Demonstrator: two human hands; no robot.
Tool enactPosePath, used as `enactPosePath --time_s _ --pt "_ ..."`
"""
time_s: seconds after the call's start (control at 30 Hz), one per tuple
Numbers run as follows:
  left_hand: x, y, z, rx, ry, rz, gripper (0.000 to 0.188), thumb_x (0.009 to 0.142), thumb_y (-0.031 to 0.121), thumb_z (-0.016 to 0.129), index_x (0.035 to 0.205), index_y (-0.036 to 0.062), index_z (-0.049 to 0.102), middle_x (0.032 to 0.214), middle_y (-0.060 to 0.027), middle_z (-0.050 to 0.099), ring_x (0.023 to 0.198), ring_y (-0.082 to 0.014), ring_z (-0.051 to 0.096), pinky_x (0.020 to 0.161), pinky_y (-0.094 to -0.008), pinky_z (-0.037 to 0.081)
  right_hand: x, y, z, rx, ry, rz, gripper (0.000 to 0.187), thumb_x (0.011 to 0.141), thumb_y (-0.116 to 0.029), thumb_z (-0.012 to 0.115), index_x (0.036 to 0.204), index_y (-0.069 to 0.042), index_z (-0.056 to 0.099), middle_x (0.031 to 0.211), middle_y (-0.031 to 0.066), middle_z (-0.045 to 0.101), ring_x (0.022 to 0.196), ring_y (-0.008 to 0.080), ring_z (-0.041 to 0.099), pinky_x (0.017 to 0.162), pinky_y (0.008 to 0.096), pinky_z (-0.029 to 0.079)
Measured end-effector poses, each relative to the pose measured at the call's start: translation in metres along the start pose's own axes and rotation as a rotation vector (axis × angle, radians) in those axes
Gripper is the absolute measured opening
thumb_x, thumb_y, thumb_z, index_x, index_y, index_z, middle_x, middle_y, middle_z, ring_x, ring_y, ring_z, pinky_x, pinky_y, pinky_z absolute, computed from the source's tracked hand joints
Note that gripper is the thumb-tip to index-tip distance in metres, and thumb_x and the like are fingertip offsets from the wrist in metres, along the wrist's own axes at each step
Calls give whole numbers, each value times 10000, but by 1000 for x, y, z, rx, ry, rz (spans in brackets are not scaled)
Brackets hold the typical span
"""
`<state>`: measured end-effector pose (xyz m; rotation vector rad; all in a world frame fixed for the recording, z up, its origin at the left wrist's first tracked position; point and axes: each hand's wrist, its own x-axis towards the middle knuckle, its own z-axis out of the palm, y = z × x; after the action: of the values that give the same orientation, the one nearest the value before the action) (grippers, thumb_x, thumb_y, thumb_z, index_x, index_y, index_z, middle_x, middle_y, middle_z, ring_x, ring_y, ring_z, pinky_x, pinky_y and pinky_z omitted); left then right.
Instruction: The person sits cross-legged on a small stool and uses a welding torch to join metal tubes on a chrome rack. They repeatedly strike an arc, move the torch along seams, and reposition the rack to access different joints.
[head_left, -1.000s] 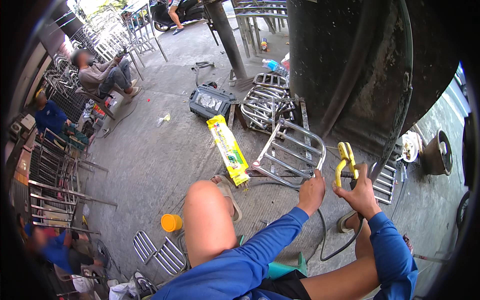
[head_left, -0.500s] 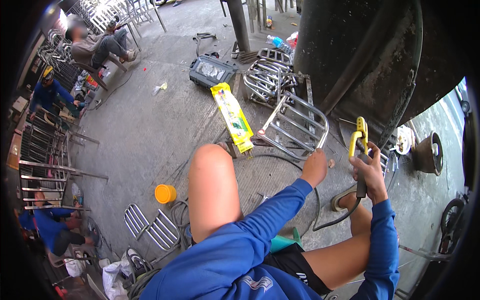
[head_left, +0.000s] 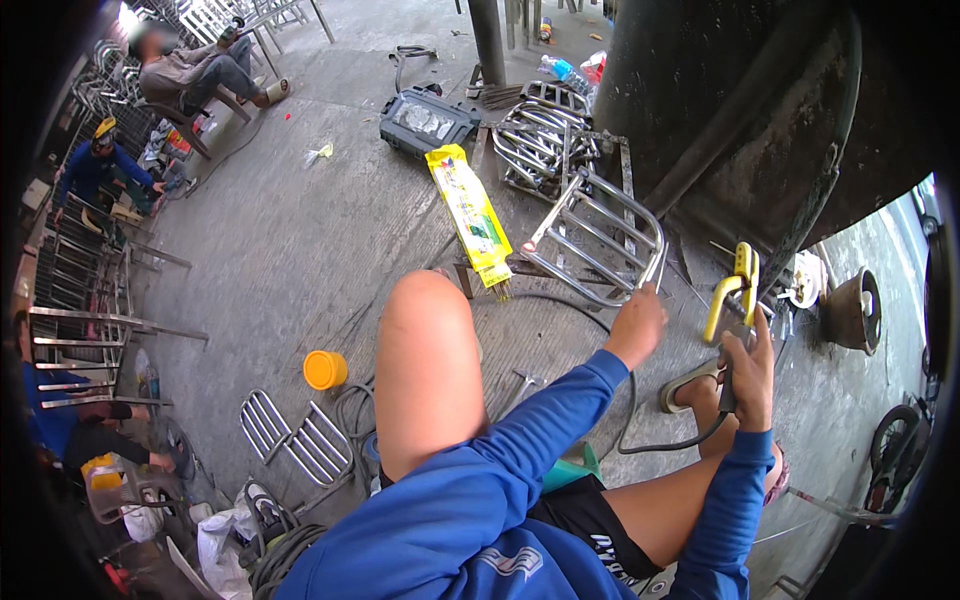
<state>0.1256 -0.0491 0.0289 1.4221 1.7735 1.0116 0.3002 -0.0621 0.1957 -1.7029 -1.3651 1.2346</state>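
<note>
My right hand (head_left: 750,380) is wrapped round the dark handle of a yellow welding electrode holder (head_left: 742,265), its jaw end up and a black cable (head_left: 655,449) running from the handle's lower end. My left hand (head_left: 638,328) is closed at the near right corner of a shiny barred metal frame (head_left: 600,243); its fingertips are partly hidden. The frame's left corner glows reddish. It rests on a low metal stand (head_left: 628,185). A yellow packet (head_left: 468,210) of welding rods lies left of the frame.
Behind the frame are stacked metal frames (head_left: 545,140) and a grey case (head_left: 425,122). A large dark metal sheet (head_left: 690,90) rises at right. An orange tub (head_left: 324,370) and two barred pieces (head_left: 315,445) lie left of my knee. Several other people sit at far left.
My right hand has lowered the electrode holder slightly and moved it a little to the right. The left hand stays at the frame's corner. The whole view has shifted slightly.
</note>
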Motion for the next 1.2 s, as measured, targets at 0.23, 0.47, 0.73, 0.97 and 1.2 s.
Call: enactPosePath --time_s 0.23,0.47,0.73,0.97,1.2 --pt "-9 6 5 -3 98 175 290 933 83 679 1131 -78 541 1004 -325 641 1007 -510 648 916 -547 534 -3 -4 4 -169 35 -161 775 1006 -106 654 1705 -151 322 789 15 632 613 65 597 479 243 484" --pt "-21 23 -6 -107 93 6 207 942 38 681 1113 -47 601 1095 -289 673 1070 -476 650 931 -534 517 -7 -9 5 -155 116 -5 723 975 -270 720 1621 -107 438 915 69 692 651 140 624 629 315 539" --pt "-34 -2 4 -204 79 -117 165 980 81 689 1078 -46 649 919 -250 726 934 -436 709 841 -502 545 -9 4 17 -387 128 -168 932 820 -291 910 1563 -68 394 1271 198 667 1093 266 690 968 401 540" --pt "-29 -12 10 -152 40 -65 190 1003 146 690 1057 -35 664 889 -237 745 874 -436 724 792 -503 554 -5 5 28 -524 210 -286 974 780 -343 944 1544 -74 404 1267 211 667 1096 312 689 979 444 540" --pt "-29 0 4 -118 61 -91 182 1006 169 686 983 -6 645 880 -250 736 878 -474 710 800 -562 538 0 4 31 -428 142 -84 883 797 -328 928 1493 -95 437 1196 199 691 1071 290 686 931 441 541"
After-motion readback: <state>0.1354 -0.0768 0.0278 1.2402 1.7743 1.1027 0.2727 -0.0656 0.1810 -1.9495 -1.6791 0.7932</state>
